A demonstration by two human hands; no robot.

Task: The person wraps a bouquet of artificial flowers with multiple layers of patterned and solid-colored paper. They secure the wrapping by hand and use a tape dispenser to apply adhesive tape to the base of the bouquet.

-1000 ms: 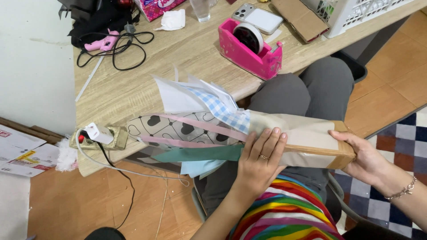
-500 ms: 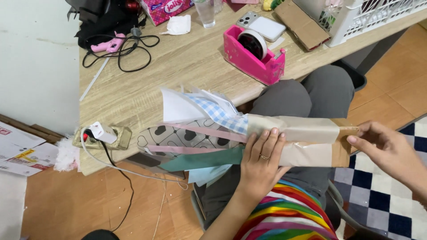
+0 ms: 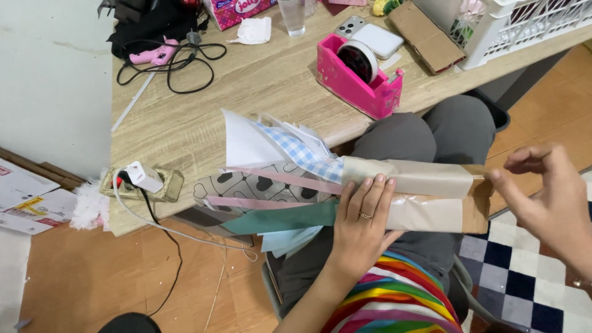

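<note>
The desk (image 3: 203, 123) fills the upper part of the view, and everything else is placed from it. Just below its near edge, across the person's lap, lies the paper bundle (image 3: 345, 194): patterned sheets fan out toward the desk's left end, and the brown-wrapped stem points away to the right. A second ago the right hand gripped the end of that stem; half a second ago it had opened at the stem tip; now the right hand (image 3: 549, 197) is off it entirely, hanging just beyond the brown end, fingers loosely curled and apart, pinching nothing that can be seen. The left hand (image 3: 361, 225) has stayed put throughout, lying flat over the middle of the bundle with its fingers (image 3: 370, 191) straight and close together, pressing the wrap down against the lap. So the bundle now rests on the lap under one hand alone, and the stem end is bare. On the desk, above the bundle, stands the pink tape dispenser (image 3: 357, 80); the power strip (image 3: 142, 182) sits at the desk's near left corner, and the glue gun (image 3: 154, 55) lies at its far left.
</note>
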